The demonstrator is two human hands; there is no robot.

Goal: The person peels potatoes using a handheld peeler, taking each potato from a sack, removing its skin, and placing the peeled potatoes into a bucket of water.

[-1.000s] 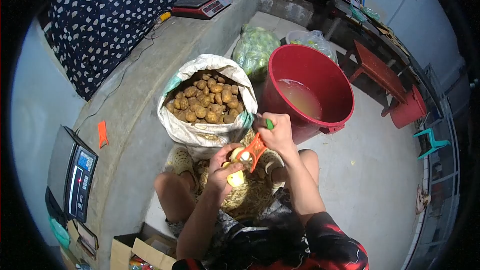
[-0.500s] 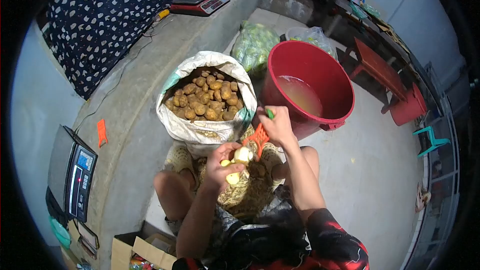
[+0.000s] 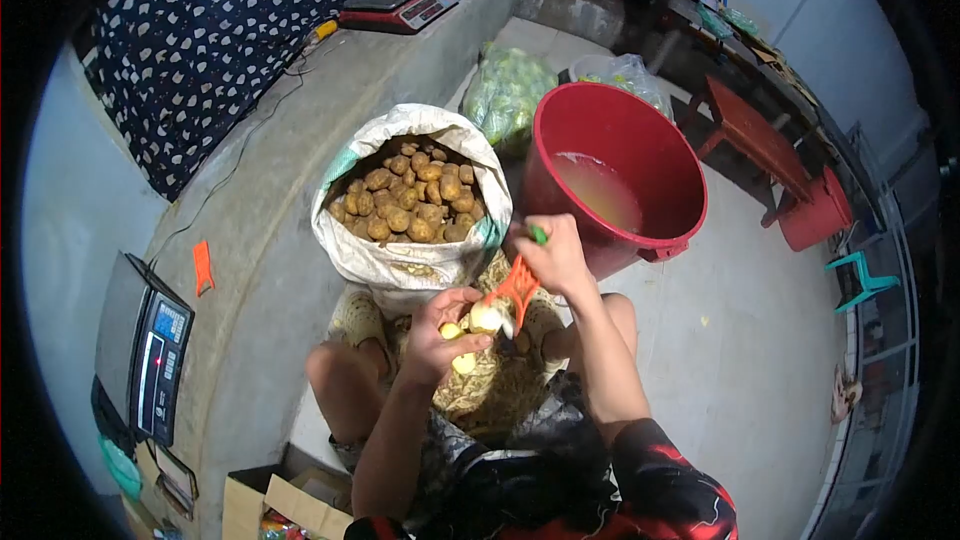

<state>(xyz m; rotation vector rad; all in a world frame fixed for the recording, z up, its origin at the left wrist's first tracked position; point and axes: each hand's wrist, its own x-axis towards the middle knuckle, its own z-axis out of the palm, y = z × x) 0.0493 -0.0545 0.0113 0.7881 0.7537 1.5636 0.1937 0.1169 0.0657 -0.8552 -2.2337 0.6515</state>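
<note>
Currently, from afar, I see the left hand curled around peeled potatoes, the right hand clenched on an orange peeler beside them. Both are near the open sack.

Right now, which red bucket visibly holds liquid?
The large red bucket, right of the potato sack: cloudy liquid shows inside. The smaller red bucket, farther right, shows none.
</note>
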